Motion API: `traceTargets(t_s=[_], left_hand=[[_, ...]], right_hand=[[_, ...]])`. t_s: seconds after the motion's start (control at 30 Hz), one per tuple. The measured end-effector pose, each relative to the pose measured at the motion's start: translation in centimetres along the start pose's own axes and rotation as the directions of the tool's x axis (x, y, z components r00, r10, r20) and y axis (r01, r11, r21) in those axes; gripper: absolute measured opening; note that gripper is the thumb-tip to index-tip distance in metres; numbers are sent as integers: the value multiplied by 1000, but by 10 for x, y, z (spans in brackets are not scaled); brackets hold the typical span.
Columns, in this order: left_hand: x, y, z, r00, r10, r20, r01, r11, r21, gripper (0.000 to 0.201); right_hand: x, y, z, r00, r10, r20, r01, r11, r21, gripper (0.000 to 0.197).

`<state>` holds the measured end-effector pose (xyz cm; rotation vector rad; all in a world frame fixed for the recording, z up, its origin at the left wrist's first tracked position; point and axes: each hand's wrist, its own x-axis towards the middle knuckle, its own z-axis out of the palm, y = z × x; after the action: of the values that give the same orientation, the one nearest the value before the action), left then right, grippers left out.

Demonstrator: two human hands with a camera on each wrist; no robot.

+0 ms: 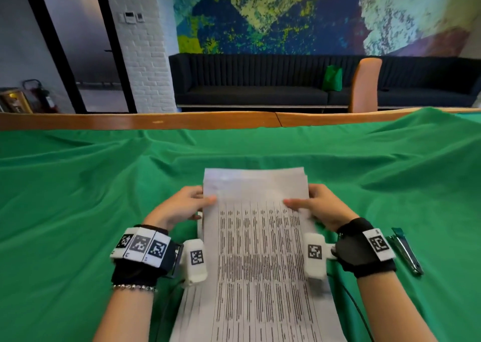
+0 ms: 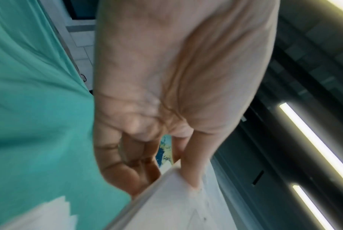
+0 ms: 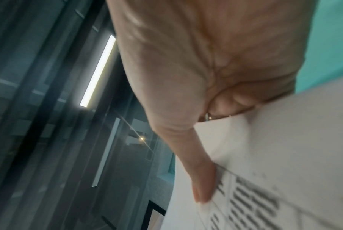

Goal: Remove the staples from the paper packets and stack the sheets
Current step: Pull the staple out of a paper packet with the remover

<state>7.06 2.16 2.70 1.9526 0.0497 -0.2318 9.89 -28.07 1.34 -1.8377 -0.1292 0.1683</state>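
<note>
A sheaf of printed sheets [image 1: 257, 250] with columns of dark text is held lengthwise in front of me above the green cloth. My left hand [image 1: 182, 206] grips its left edge, thumb on top and fingers [image 2: 131, 171] underneath. My right hand [image 1: 320, 206] grips the right edge the same way, its thumb [image 3: 202, 183] pressed on the printed sheets [image 3: 275, 155]. More white sheets [image 2: 38, 216] lie fanned on the cloth below. A metal staple remover [image 1: 406, 250] lies on the cloth just right of my right wrist.
A rumpled green cloth [image 1: 78, 198] covers the table, whose wooden far edge [image 1: 156, 120] runs across. Beyond it stand a dark sofa [image 1: 260, 81] and an orange chair back [image 1: 364, 86].
</note>
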Motion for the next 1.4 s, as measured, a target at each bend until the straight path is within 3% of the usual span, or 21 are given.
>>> traceTargets(t_s=[0.1,0.33,0.5,0.67,0.77,0.9,1.03,1.2,1.3,1.4], left_hand=[[4,1,0,995,92,-49,-99,981,-167,19],[-1,5,1,984,172,-47,-178,959,-221,17],[-14,16,-6,963,235,-133,-266,912,-313,18],[-23,30,-10,944,256,-209,-320,862,-393,18],[-26,34,-8,933,252,-258,-342,847,-407,17],[-27,36,-4,925,222,-310,-344,834,-430,12],[-28,39,-2,923,230,-308,-352,826,-439,30],[-25,37,2,912,236,-334,-358,856,-374,36],[-17,29,4,920,192,-340,-308,893,-329,37],[-6,16,0,931,155,-329,-259,918,-299,47]], right_hand=[[-3,-13,-2,992,-87,-91,92,994,60,31],[-8,-22,4,960,-199,-199,225,968,115,33],[-10,-30,7,952,-229,-201,257,959,124,32],[-20,-39,-6,973,-226,-47,227,974,18,36],[-20,-42,-13,958,-260,-124,267,963,47,40],[-21,-40,-17,954,-259,-152,274,958,85,39],[-21,-40,-21,970,-228,-88,238,963,128,45],[-22,-36,-27,977,-210,19,206,970,130,99],[-22,-37,-29,973,-229,8,226,965,133,99],[-22,-38,-27,965,-262,-4,260,957,126,83]])
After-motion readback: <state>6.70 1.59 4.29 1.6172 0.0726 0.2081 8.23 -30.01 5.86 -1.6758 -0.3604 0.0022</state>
